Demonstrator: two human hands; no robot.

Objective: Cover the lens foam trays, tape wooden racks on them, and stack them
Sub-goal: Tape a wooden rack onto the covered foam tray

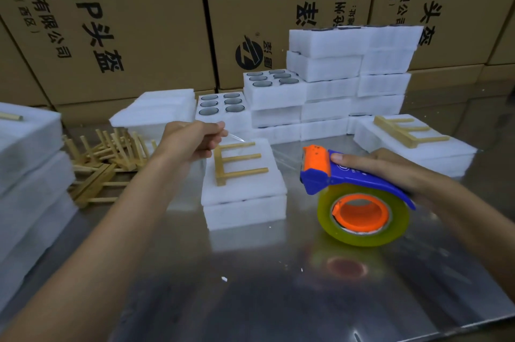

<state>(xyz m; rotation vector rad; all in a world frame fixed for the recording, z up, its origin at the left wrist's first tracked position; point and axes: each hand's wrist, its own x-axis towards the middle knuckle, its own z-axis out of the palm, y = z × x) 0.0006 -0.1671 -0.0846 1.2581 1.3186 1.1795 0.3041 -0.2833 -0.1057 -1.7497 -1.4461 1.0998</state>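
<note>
Pulling tape (237, 137) off the dispenser (354, 191), the left hand (195, 141) pinches the free end between thumb and fingertips just above the covered tray (245, 197) at centre frame, while the right hand (395, 171) wraps over the blue handle of the dispenser at right of centre. A clear strip runs between the two, faint against the steel table (250, 286).

On the tray's foam lid lies a rack (237, 162), its three prongs pointing right, loose and not yet taped as far as I can see. It looks light and stiff, so it would likely skid if the tape drags across it; pressing down on the crossbar at its left end should steady it. The foam is soft and light, and will dent under a hard thumb (the lenses below are the fragile part), so I would lift the tray from both long sides, lid and base together.

More open trays (223, 107) sit behind it, spare racks (106, 163) at left, and a finished tray (412, 146) at right.
</note>
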